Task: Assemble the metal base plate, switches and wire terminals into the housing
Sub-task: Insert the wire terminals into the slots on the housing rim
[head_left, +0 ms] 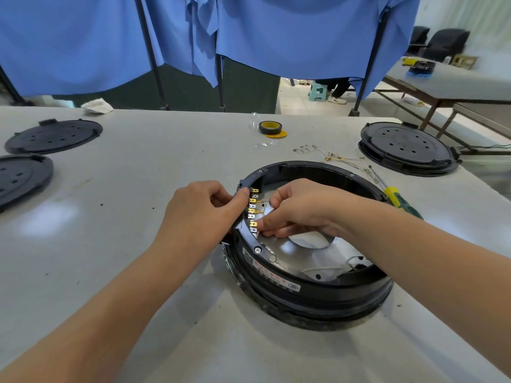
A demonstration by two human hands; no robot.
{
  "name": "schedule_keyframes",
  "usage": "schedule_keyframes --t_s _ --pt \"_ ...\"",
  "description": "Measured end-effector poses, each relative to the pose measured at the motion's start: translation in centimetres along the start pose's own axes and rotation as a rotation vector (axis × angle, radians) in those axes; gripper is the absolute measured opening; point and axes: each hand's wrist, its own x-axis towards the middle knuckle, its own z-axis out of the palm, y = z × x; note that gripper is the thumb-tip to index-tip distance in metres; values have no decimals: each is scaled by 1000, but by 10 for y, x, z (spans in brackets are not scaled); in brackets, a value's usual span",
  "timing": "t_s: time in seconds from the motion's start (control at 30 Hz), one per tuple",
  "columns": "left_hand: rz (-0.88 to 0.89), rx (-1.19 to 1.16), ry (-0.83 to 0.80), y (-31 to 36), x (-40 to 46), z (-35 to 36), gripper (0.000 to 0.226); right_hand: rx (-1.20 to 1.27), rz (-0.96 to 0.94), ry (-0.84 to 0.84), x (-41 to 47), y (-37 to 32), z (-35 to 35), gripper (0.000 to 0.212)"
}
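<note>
The housing point(309, 288) sat on the surface point(138, 244) before the person, the plate point(293, 252) already seated inside it. A row of terminals point(253, 210) stood along its left wall. The left hand point(204, 214) pinched that wall from outside, probably to steady it, while the right hand point(298, 211), fingers curled, pinched at the lowest terminals, apparently seating them. A screwdriver point(398, 199) and loose wires point(340, 158) lay near, within reach.
</note>
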Motion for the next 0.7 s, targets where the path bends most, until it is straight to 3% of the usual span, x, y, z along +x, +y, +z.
schedule_keyframes --t_s 0.23,0.7 --pt "20 2 -12 1 -1 -2 39 -161 -2 45 4 0 2 30" --pt "25 14 12 1 -2 0 41 -217 -9 1 7 0 -2 27"
